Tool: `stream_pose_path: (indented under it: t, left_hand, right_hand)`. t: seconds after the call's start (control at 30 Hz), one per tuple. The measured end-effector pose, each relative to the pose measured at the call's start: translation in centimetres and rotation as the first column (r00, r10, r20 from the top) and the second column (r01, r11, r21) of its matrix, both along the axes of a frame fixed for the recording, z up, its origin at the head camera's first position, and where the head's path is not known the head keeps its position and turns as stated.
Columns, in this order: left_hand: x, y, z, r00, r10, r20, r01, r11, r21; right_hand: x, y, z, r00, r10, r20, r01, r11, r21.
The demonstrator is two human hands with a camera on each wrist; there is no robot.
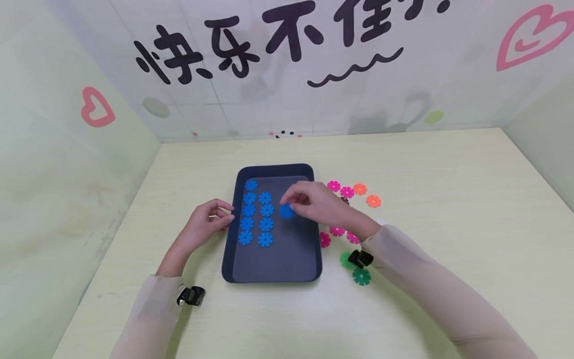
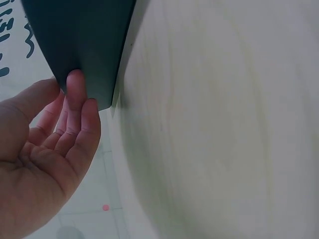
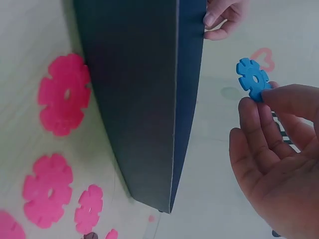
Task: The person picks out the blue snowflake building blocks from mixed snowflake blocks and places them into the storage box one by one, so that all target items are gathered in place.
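A dark rectangular tray (image 1: 273,269) stands on the table. Inside it, blue notched snowflake discs (image 1: 266,224) lie in two columns toward the left. My right hand (image 1: 314,202) is over the tray's right half. Its thumb and fingertips pinch one more blue notched disc (image 3: 253,78), which is raised above the rim in the right wrist view. At the tray's left side, my left hand (image 1: 204,224) holds the edge with bent fingers. In the left wrist view, its fingertips (image 2: 76,79) lie against the tray's outer wall (image 2: 84,45).
Right of the tray lie several pink discs (image 1: 337,231), two orange discs (image 1: 373,201) and green discs (image 1: 361,276), partly beneath my right forearm. A printed wall (image 1: 269,109) rises behind the table (image 1: 430,174), with more walls at left and right.
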State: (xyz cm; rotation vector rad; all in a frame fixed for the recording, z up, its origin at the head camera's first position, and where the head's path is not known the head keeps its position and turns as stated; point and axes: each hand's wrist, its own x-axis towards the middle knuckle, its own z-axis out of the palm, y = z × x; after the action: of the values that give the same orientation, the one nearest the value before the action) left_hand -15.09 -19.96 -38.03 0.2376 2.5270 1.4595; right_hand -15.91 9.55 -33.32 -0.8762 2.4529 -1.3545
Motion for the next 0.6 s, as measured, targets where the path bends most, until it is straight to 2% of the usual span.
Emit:
stream_pose_path:
  t: [0.3,0.6]
  left_hand:
    - [-0.2,0.2,0.0,1.0,-0.006,0.001,0.006,1.0,0.001]
    - [0.0,0.1,0.0,1.0,0.0,0.006,0.0,1.0,0.002]
  right_hand:
    - [-2.4,-1.3,-0.3,1.0,0.002,0.016,-0.001,0.999,-0.039]
    - [-3.8,-2.8,-0.4,0.999,-0.013,0.033,0.016,0.997,-0.081]
